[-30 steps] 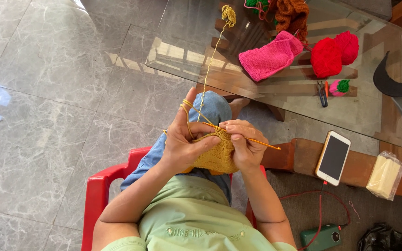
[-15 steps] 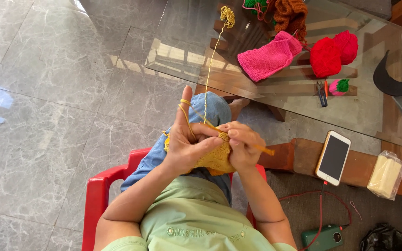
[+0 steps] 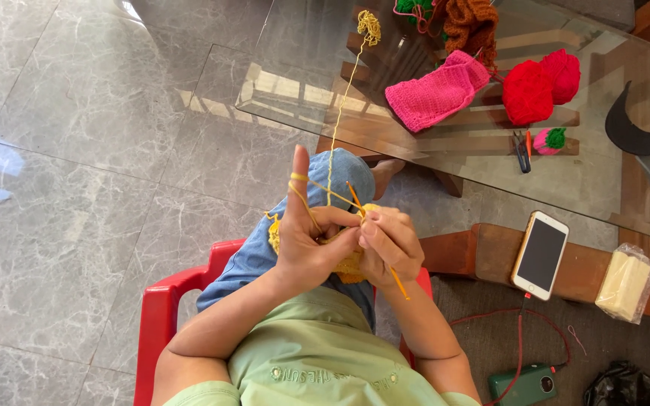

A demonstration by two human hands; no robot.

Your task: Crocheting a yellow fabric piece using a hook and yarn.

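Observation:
My left hand (image 3: 311,242) pinches a yellow crocheted piece (image 3: 347,263) over my lap, its forefinger raised straight with yellow yarn (image 3: 338,124) looped round it. The strand runs up to a small yellow yarn tangle (image 3: 369,25) on the glass table. My right hand (image 3: 390,244) grips an orange crochet hook (image 3: 374,240), whose tip sits in the work by my left thumb while its handle points down to the right. Both hands touch the piece.
I sit on a red plastic chair (image 3: 161,316). The glass table (image 3: 445,150) carries a pink knitted piece (image 3: 436,92), red yarn balls (image 3: 540,84), small scissors (image 3: 522,149) and brown knitwear. A phone (image 3: 539,254) and a wrapped pale block (image 3: 624,283) lie on a wooden ledge.
The hook has swung from pointing out to the right to slanting down-right, its tip now in the work. My left forefinger has lifted straight up, and the piece is more hidden by my hands.

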